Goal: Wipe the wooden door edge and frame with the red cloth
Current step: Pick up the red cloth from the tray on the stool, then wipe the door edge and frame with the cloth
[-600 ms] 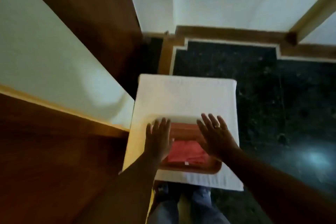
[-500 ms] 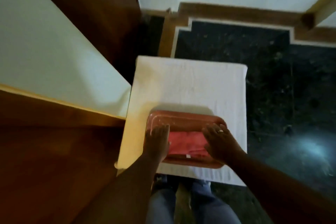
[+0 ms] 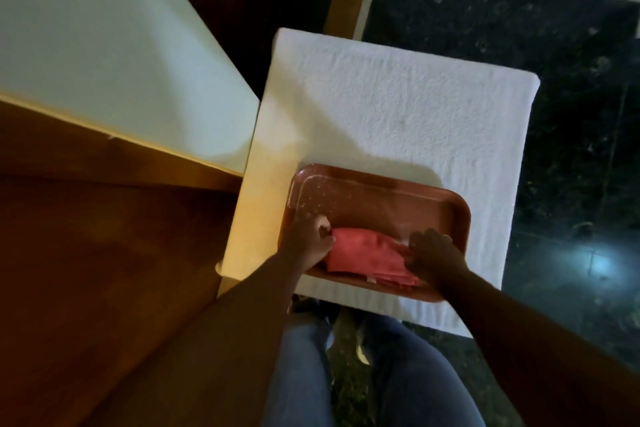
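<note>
Head camera looking straight down, and I've got both hands in the tray (image 3: 377,198), so we're right at the start of this job. My left hand (image 3: 308,239) is curled at the near-left end of the red cloth (image 3: 363,253), fingers bunched together against its edge; I judge it's pinching the fabric, though the dim light won't let me swear to it. My right hand (image 3: 433,253) sits on the cloth's other end, fingers bent down over it, and whether they've actually closed on the fabric I cannot tell from here.

The cloth lies folded between the two hands, flat on the near half of the tray, not lifted yet as far as I can see. Beyond the fingertips the rest of the tray is bare, and it rests on a white towel-covered surface (image 3: 398,107).

Off to the left of my left hand is the wooden door (image 3: 86,270), with pale frame trim (image 3: 104,135) running past it. Nothing shows the cloth having touched any of that wood. So by my read: pickup under way, and all the wiping of edge and frame remains.
</note>
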Available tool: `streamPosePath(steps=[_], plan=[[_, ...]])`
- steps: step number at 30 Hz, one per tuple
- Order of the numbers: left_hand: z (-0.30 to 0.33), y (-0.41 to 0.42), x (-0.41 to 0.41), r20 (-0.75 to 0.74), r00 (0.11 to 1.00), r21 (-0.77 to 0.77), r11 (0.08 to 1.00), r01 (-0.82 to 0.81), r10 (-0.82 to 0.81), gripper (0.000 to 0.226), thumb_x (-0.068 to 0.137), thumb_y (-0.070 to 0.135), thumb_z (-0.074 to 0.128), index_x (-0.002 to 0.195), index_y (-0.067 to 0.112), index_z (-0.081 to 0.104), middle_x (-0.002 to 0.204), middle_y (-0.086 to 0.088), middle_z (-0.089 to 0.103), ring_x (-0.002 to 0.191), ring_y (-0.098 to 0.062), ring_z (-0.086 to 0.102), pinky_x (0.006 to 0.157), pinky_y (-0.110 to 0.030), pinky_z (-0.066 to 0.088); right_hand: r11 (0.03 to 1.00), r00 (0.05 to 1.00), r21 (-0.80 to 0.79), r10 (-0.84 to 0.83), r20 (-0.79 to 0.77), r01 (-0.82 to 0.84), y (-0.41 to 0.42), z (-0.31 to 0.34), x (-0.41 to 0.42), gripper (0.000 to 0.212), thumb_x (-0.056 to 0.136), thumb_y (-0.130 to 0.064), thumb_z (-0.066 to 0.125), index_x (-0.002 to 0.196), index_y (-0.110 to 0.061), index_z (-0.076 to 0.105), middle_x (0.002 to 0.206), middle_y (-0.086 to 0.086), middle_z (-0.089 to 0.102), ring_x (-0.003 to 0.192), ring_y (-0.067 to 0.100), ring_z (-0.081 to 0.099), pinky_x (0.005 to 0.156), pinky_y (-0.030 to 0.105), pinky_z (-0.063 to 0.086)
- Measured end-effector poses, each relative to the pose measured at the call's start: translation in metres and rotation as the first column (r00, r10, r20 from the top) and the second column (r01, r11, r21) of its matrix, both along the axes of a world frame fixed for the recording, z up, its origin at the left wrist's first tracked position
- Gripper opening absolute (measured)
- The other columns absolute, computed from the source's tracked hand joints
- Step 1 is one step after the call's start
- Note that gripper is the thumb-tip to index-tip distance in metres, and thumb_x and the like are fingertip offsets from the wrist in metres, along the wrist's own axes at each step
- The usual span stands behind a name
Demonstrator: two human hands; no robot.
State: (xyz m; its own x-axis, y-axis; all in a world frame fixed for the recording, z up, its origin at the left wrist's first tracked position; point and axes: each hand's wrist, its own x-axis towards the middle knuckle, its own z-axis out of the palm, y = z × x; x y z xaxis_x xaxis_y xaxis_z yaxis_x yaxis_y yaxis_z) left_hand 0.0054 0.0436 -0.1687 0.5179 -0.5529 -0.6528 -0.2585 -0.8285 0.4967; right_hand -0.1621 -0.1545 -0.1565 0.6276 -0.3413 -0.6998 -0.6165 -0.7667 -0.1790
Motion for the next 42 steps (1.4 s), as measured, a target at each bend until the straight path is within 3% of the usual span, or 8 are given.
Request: streamPosePath(steps=[7, 14, 18, 25, 29, 34, 38, 42], plan=[[0.136, -0.002, 0.018, -0.304, 0.85, -0.271, 0.817, -0.509, 0.429, 0.011, 0.081, 0.027, 0.06, 0.09, 0.02, 0.061, 0.082, 0.003, 0.062, 0.084, -0.025, 0.064, 0.066, -0.03, 0.048, 0.808, 0.843, 0.382, -0.524, 0.12, 0.448, -0.005, 0.145, 0.007, 0.015, 0.085, -0.01, 0.069, 0.082, -0.015, 0.056, 0.073, 0.005, 0.06, 0.064, 0.02, 0.061, 0.05, 0.014, 0.047], [0.327, 0.002, 0.058, -0.28, 0.753, -0.573, 0.526, -0.629, 0.595, 0.032, 0.077, 0.057, 0.061, 0.097, 0.032, 0.062, 0.092, 0.001, 0.068, 0.087, -0.019, 0.068, 0.069, -0.03, 0.057, 0.7, 0.561, 0.617, -0.691, 0.456, 0.361, -0.026, 0.319, 0.067, 0.029, 0.09, -0.023, 0.071, 0.116, -0.018, 0.059, 0.106, 0.007, 0.068, 0.094, 0.026, 0.069, 0.076, 0.043, 0.059], [0.413, 0.034, 0.061, -0.265, 0.721, -0.679, 0.407, -0.611, 0.64, 0.075, 0.068, 0.066, 0.068, 0.123, 0.016, 0.062, 0.106, -0.009, 0.072, 0.096, -0.024, 0.072, 0.074, -0.045, 0.062, 0.588, 0.498, 0.792, -0.742, 0.449, 0.162, -0.011, 0.39, 0.113, 0.051, 0.076, -0.035, 0.079, 0.122, -0.023, 0.061, 0.109, 0.0, 0.072, 0.09, 0.02, 0.074, 0.066, 0.03, 0.06], [0.539, 0.136, 0.051, -0.136, 0.51, -0.849, 0.165, -0.502, 0.849, 0.039, 0.084, 0.036, 0.061, 0.116, 0.013, 0.062, 0.105, -0.006, 0.069, 0.091, -0.017, 0.068, 0.071, -0.036, 0.058, 0.707, 0.368, 0.683, -0.596, 0.714, -0.181, 0.076, 0.489, 0.207, 0.019, 0.08, -0.037, 0.08, 0.096, -0.03, 0.07, 0.092, -0.002, 0.075, 0.08, 0.006, 0.072, 0.066, 0.026, 0.059], [0.603, 0.183, 0.056, 0.002, 0.45, -0.913, 0.186, -0.364, 0.893, 0.022, 0.095, 0.034, 0.06, 0.111, 0.02, 0.062, 0.109, -0.007, 0.069, 0.093, -0.02, 0.072, 0.067, -0.041, 0.061, 0.809, 0.179, 0.518, -0.486, 0.855, -0.278, 0.138, 0.557, 0.249, 0.03, 0.09, -0.035, 0.072, 0.114, -0.019, 0.067, 0.098, -0.003, 0.067, 0.085, 0.007, 0.065, 0.065, 0.015, 0.05], [0.648, 0.214, 0.063, 0.193, 0.36, -0.933, 0.284, -0.22, 0.913, 0.065, 0.075, 0.064, 0.055, 0.11, 0.01, 0.059, 0.109, -0.014, 0.067, 0.101, -0.035, 0.067, 0.079, -0.059, 0.053, 0.874, 0.048, 0.44, -0.44, 0.897, -0.207, 0.209, 0.599, 0.272, 0.02, 0.099, -0.026, 0.059, 0.113, -0.013, 0.065, 0.101, 0.003, 0.066, 0.095, 0.026, 0.067, 0.072, 0.024, 0.049], [0.669, 0.233, 0.071, 0.327, 0.328, -0.908, 0.391, -0.149, 0.886, 0.053, 0.075, 0.063, 0.053, 0.106, 0.019, 0.059, 0.104, -0.003, 0.069, 0.097, -0.021, 0.067, 0.078, -0.044, 0.052, 0.776, 0.008, 0.586, -0.601, 0.799, -0.233, 0.261, 0.612, 0.275, 0.039, 0.098, -0.021, 0.058, 0.135, -0.016, 0.045, 0.125, 0.003, 0.061, 0.115, 0.026, 0.062, 0.089, 0.035, 0.055], [0.703, 0.248, 0.073, 0.658, 0.249, -0.716, 0.693, -0.085, 0.711, 0.032, 0.08, 0.061, 0.053, 0.106, 0.043, 0.057, 0.105, 0.022, 0.067, 0.095, 0.004, 0.065, 0.075, -0.019, 0.05, 0.844, -0.084, 0.504, -0.524, 0.847, -0.18, 0.298, 0.607, 0.274, 0.079, 0.095, -0.03, 0.061, 0.157, -0.012, 0.016, 0.156, 0.017, 0.036, 0.141, 0.033, 0.04, 0.111, 0.048, 0.04]])
